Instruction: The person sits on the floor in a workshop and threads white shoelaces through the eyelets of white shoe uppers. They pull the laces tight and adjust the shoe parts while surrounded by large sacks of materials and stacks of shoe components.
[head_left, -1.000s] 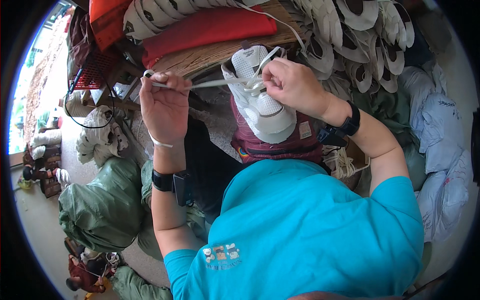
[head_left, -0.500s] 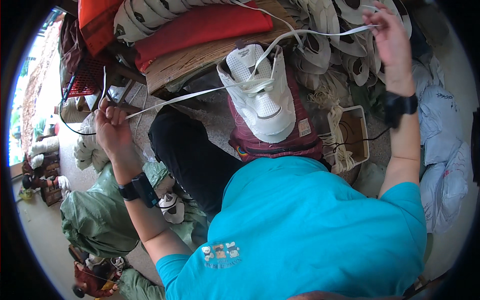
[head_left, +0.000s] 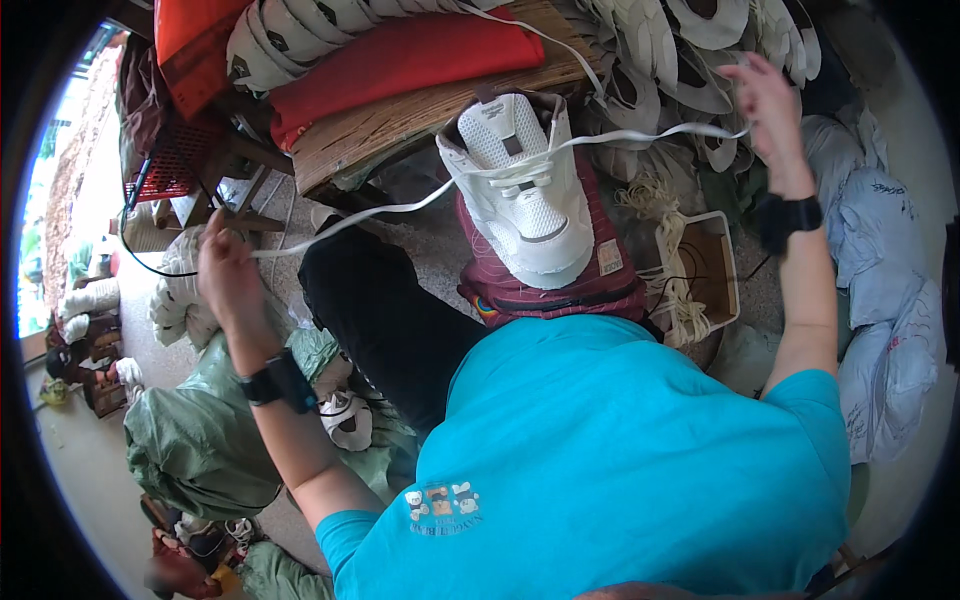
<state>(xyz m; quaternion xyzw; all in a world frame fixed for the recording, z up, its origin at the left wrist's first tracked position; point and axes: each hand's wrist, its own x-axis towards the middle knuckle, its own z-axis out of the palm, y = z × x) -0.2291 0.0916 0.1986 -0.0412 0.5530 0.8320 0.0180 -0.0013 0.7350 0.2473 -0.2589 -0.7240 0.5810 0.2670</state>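
On a maroon cloth (head_left: 617,275) over my lap lies a white shoe upper (head_left: 548,228), its toe toward me. A flat white shoelace (head_left: 385,212) runs through its eyelets and out to both sides. At the left, my left hand (head_left: 228,268) is closed on one end of the lace, its fingers slightly blurred. The other end reaches my right hand (head_left: 772,118), raised at the upper right and closed on it, with the index finger sticking out. Both stretches of lace sag a little between hands and shoe.
Ahead stands a wooden bench (head_left: 400,120) with a red cloth (head_left: 410,62) and stacked white shoe parts (head_left: 290,38). More uppers (head_left: 655,55) pile up at the far right. A white bin (head_left: 728,270) with cords sits right of my lap. Green sacks (head_left: 195,440) lie left.
The lace has drawn straighter across the shoe, its right strand now leaving lower by the eyelets. My right hand has come down a little; my left hand has shifted slightly.
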